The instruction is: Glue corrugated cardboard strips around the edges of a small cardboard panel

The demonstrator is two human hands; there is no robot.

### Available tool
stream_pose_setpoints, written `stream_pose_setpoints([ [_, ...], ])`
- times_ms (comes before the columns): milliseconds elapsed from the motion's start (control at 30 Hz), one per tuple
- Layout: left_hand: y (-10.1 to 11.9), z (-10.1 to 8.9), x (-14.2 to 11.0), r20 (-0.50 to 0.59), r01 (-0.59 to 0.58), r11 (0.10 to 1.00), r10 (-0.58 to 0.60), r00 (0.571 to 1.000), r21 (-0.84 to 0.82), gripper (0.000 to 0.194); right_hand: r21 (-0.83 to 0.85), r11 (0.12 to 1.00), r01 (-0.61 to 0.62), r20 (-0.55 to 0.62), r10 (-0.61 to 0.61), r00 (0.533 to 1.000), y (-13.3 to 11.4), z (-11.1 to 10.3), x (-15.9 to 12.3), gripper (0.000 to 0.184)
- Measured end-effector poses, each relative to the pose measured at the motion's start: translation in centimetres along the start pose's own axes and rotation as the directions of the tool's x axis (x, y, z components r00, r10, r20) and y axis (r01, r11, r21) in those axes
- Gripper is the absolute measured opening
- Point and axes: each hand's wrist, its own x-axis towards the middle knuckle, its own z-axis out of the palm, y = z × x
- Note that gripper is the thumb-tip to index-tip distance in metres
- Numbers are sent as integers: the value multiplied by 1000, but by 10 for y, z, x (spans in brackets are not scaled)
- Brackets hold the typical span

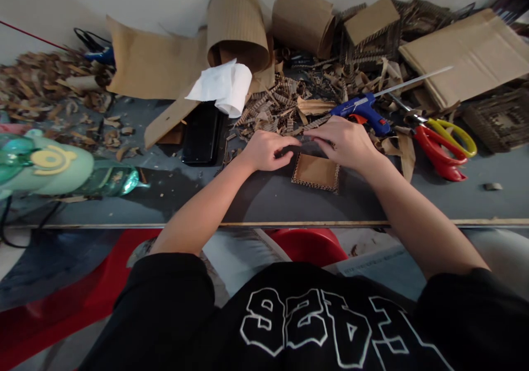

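One head-mounted view from above the shirt [306, 310], forward and down onto the nearby hands [266, 150] [346, 139] and tabletop [256, 203].

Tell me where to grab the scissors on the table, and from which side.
Grip the scissors by the red and yellow handles, probably best coming from the near right side. Those loops lie toward the front edge of the table, while the blades point away, off to the left. The right hand is the nearer one.

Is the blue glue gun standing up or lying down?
The glue gun lies on its side, its body and handle in profile.
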Motion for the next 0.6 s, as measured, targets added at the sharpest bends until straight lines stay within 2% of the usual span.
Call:
stream_pose_setpoints([
  [133, 2, 4, 0, -5, 3, 1000, -3, 1000, 26, 36, 20, 999, 39, 28, -40, 999, -1, 2, 0, 33],
  [300, 4, 4, 1, 55, 49, 999, -47, 997, -22, 30, -13, 1000, 27, 7, -27, 1000, -3, 0, 0, 30],
  [467, 2, 4, 0, -7, 21, 999, -21, 1000, 41, 24, -45, 999, -1, -3, 1, 1000, -2, -1, 0, 33],
  [533, 1, 5, 0, -54, -3, 997, 8, 998, 79, 24, -66, 997, -44, -5, 44, 999, -3, -4, 1, 34],
  [600, 1, 5, 0, -97, -19, 995, 29, 995, 96, 23, -113, 980, -166, -1, 167, 986, -4, -8, 1, 33],
])
